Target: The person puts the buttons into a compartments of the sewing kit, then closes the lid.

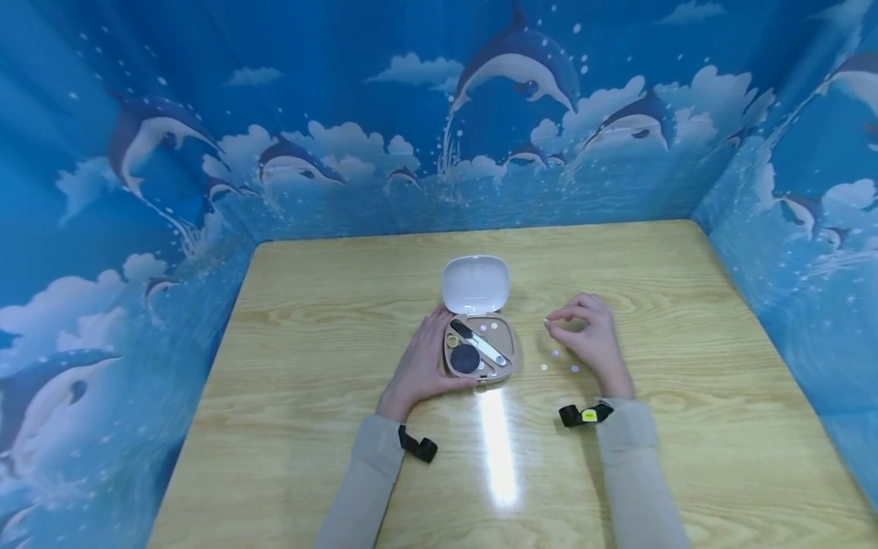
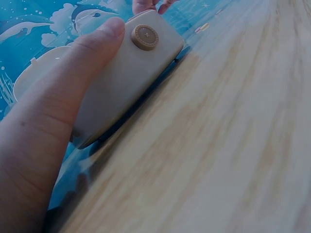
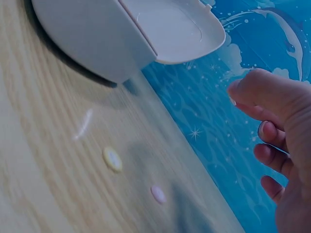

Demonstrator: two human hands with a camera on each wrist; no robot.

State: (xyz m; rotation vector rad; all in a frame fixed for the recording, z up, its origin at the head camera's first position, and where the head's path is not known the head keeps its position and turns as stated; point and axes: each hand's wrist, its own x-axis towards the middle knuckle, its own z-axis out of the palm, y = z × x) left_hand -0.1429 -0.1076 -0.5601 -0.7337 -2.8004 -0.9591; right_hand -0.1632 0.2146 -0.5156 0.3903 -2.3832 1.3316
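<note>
A small case (image 1: 511, 335) lies on the table with its white lid (image 1: 475, 284) raised at the back. My left hand (image 1: 427, 362) holds the case from the left, fingers along its side and thumb across the front, beside a round button-shaped catch (image 2: 145, 37). In the case lie a slim black-and-silver tool (image 1: 478, 341), a dark round piece (image 1: 465, 358), a small gold piece (image 1: 452, 341) and several tiny discs. To the right, my right hand (image 1: 591, 335) is raised over the table, thumb and forefinger pinching a tiny whitish piece (image 1: 546, 323), mostly hidden by the fingertips.
Below the right hand, tiny button-like discs lie on the wooden table (image 1: 309, 328), among them a yellow-rimmed one (image 3: 112, 159) and a pink one (image 3: 158, 194). A blue dolphin-print curtain (image 1: 343, 114) stands around the back and sides.
</note>
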